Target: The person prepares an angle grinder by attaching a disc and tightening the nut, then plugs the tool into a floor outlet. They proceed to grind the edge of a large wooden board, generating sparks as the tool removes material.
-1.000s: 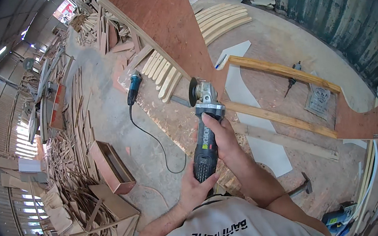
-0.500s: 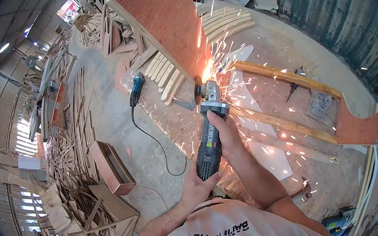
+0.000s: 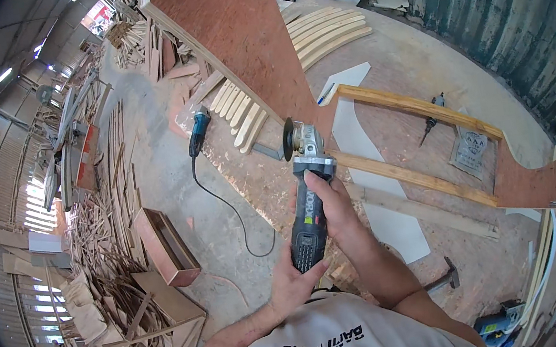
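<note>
Both my hands are wrapped round a black angle grinder (image 3: 309, 222) with a silver gear head. My left hand (image 3: 291, 283) grips the rear of its body. Further up, near the head, my right hand (image 3: 333, 207) holds it with the thumb along the top. The grinder's disc (image 3: 289, 139) stands close beside the lower end of a reddish-brown plywood panel (image 3: 226, 37); whether they touch I cannot tell. No sparks fly from it. The panel joins a wooden frame with two long pale rails, the far rail (image 3: 416, 109) and the near rail (image 3: 418, 180).
A second, teal-and-black grinder (image 3: 200, 131) with a cord lies to the left. Inside the frame are a drill-like tool (image 3: 432, 118) and a plastic bag (image 3: 469, 150). A hammer (image 3: 447, 276) lies at lower right. Curved wooden slats (image 3: 330, 32) lie beyond the panel; scrap wood (image 3: 96, 244) piles up left.
The bright spray of sparks at the disc has stopped. The grinder head has shifted slightly left and down from the panel edge; both hands keep their hold.
</note>
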The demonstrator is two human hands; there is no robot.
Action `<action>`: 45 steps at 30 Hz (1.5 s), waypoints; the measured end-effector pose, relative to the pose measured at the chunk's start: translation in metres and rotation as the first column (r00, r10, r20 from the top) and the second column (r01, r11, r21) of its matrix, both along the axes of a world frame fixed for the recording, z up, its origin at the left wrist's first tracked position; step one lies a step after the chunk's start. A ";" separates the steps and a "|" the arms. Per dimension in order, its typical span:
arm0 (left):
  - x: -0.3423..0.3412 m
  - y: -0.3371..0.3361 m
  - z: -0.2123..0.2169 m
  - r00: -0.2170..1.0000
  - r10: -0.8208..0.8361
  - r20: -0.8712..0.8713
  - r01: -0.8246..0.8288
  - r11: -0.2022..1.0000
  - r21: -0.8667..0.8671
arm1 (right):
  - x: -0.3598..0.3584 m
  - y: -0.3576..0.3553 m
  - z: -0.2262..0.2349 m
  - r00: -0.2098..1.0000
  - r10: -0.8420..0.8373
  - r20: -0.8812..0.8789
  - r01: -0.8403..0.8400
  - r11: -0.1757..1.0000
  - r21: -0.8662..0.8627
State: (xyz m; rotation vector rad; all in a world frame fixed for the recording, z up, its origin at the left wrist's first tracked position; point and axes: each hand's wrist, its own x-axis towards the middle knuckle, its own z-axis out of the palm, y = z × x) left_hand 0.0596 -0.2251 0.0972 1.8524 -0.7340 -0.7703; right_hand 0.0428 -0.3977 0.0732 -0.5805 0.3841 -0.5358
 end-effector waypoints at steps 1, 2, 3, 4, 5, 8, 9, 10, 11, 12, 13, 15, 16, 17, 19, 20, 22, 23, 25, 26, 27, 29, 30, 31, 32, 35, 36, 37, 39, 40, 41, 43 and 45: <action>0.000 -0.002 -0.002 1.000 0.008 0.017 -0.008 1.000 0.005 | 0.000 -0.003 0.001 1.000 0.012 0.002 -0.012 1.000 0.001; -0.001 -0.003 -0.001 1.000 0.007 -0.019 -0.007 1.000 0.004 | 0.000 -0.004 0.003 1.000 0.010 -0.010 -0.010 1.000 -0.001; -0.001 -0.004 0.001 0.998 0.006 -0.056 -0.006 1.000 0.003 | 0.000 -0.005 0.005 1.000 0.007 -0.023 -0.007 1.000 -0.003; -0.002 -0.006 0.003 0.996 0.004 -0.094 -0.004 1.000 0.003 | 0.000 -0.006 0.006 0.999 0.004 -0.037 -0.004 1.000 -0.003; -0.003 -0.008 0.005 0.997 -0.001 -0.071 0.001 1.000 0.012 | 0.000 -0.008 0.007 0.999 0.013 -0.045 -0.013 1.000 -0.002; -0.003 -0.011 0.007 0.999 -0.005 -0.032 0.005 1.000 0.015 | 0.000 -0.012 0.009 0.998 0.023 -0.055 -0.022 1.000 0.011; -0.002 -0.012 0.004 0.999 0.000 -0.040 0.000 1.000 0.000 | 0.000 -0.012 0.011 0.999 0.012 -0.048 -0.011 1.000 0.020; -0.002 -0.012 0.002 0.999 0.002 -0.050 -0.003 1.000 -0.015 | 0.000 -0.012 0.012 0.999 0.000 -0.043 0.001 1.000 0.028; -0.002 -0.014 0.002 0.998 0.007 -0.061 -0.007 1.000 -0.007 | 0.001 -0.013 0.012 0.999 0.002 -0.041 -0.001 1.000 0.025; -0.002 -0.015 0.003 0.997 0.011 -0.071 -0.011 1.000 0.001 | 0.002 -0.015 0.012 0.999 0.003 -0.040 -0.003 1.000 0.021; -0.003 -0.016 0.004 0.997 0.016 -0.081 -0.016 1.000 0.009 | 0.002 -0.016 0.012 0.999 0.006 -0.038 -0.006 1.000 0.018; -0.003 -0.016 -0.002 0.991 0.022 -0.132 -0.031 0.997 -0.065 | 0.002 -0.017 0.016 0.999 0.008 -0.039 -0.008 1.000 0.007; -0.003 -0.019 -0.002 0.987 0.021 -0.156 -0.037 0.994 -0.104 | 0.003 -0.019 0.015 0.999 0.015 -0.039 -0.016 1.000 -0.014; -0.004 -0.020 0.003 0.988 0.025 -0.155 -0.038 0.996 -0.083 | 0.004 -0.020 0.015 0.999 0.004 -0.037 -0.004 1.000 -0.017; -0.007 -0.024 0.019 0.988 0.035 -0.152 -0.042 0.998 -0.042 | 0.003 -0.021 0.015 1.000 -0.005 -0.028 0.004 0.999 -0.035; -0.007 -0.024 0.019 0.988 0.038 -0.153 -0.045 0.998 -0.041 | 0.003 -0.021 0.014 0.999 0.017 -0.035 -0.018 0.999 -0.031; -0.007 -0.023 0.021 0.987 0.041 -0.153 -0.048 0.998 -0.039 | 0.002 -0.021 0.007 0.997 0.056 -0.047 -0.057 0.998 -0.020; -0.006 -0.018 0.017 0.994 0.022 -0.110 -0.021 1.000 0.004 | 0.000 -0.017 0.005 0.999 0.042 -0.030 -0.043 0.998 -0.041; -0.005 -0.001 0.002 0.999 -0.022 -0.032 0.025 0.995 0.095 | -0.005 -0.002 -0.001 1.000 0.014 0.000 -0.014 0.997 -0.079; -0.006 0.003 0.001 1.000 -0.027 -0.010 0.027 0.997 0.073 | -0.007 0.003 -0.007 1.000 0.023 -0.005 -0.023 0.995 -0.093; -0.007 0.006 -0.001 0.999 -0.031 0.012 0.031 0.998 0.051 | -0.007 0.006 -0.008 1.000 0.014 -0.015 -0.015 0.996 -0.083; -0.008 0.008 -0.002 0.999 -0.039 0.015 0.038 0.997 0.063 | -0.009 0.013 -0.010 0.999 -0.010 -0.041 0.007 0.998 -0.061; -0.008 0.008 -0.001 0.999 -0.039 0.002 0.038 0.995 0.096 | -0.010 0.012 -0.012 0.999 -0.019 -0.033 0.018 0.999 -0.036; -0.008 0.007 0.000 0.999 -0.035 -0.008 0.036 0.992 0.124 | -0.010 0.011 -0.012 1.000 -0.013 -0.028 0.012 1.000 -0.017; -0.009 0.007 0.000 1.000 -0.029 -0.005 0.029 0.993 0.115 | -0.010 0.010 -0.013 1.000 -0.006 -0.024 0.006 1.000 0.002; -0.009 0.006 -0.008 1.000 -0.011 -0.004 0.011 0.996 0.086 | -0.009 0.009 -0.016 0.999 -0.001 -0.032 0.002 1.000 0.029; -0.009 0.007 -0.011 1.000 -0.006 -0.007 0.006 0.997 0.076 | -0.008 0.008 -0.016 0.999 -0.001 -0.039 0.002 0.999 0.033; -0.009 0.007 -0.014 1.000 -0.001 -0.012 0.002 0.998 0.068 | -0.008 0.008 -0.015 0.999 0.002 -0.033 -0.001 0.999 0.034; -0.009 0.004 -0.013 0.999 0.005 -0.046 -0.003 0.999 0.054 | -0.008 0.006 -0.012 1.000 0.009 -0.020 -0.009 0.999 0.034; -0.008 0.002 -0.011 0.998 0.009 -0.059 -0.006 0.999 0.046 | -0.007 0.005 -0.012 1.000 0.008 -0.019 -0.008 1.000 0.018; -0.008 0.002 -0.010 0.999 0.006 -0.054 -0.003 0.998 0.056 | -0.006 0.003 -0.012 1.000 0.007 -0.018 -0.007 1.000 0.003; -0.007 0.001 -0.008 0.999 0.003 -0.042 0.001 0.997 0.075 | -0.005 0.002 -0.013 1.000 0.012 -0.019 -0.012 1.000 -0.011; -0.004 0.003 -0.015 1.000 -0.002 -0.020 0.003 0.999 0.045 | -0.003 0.001 -0.014 1.000 0.023 -0.022 -0.023 1.000 -0.006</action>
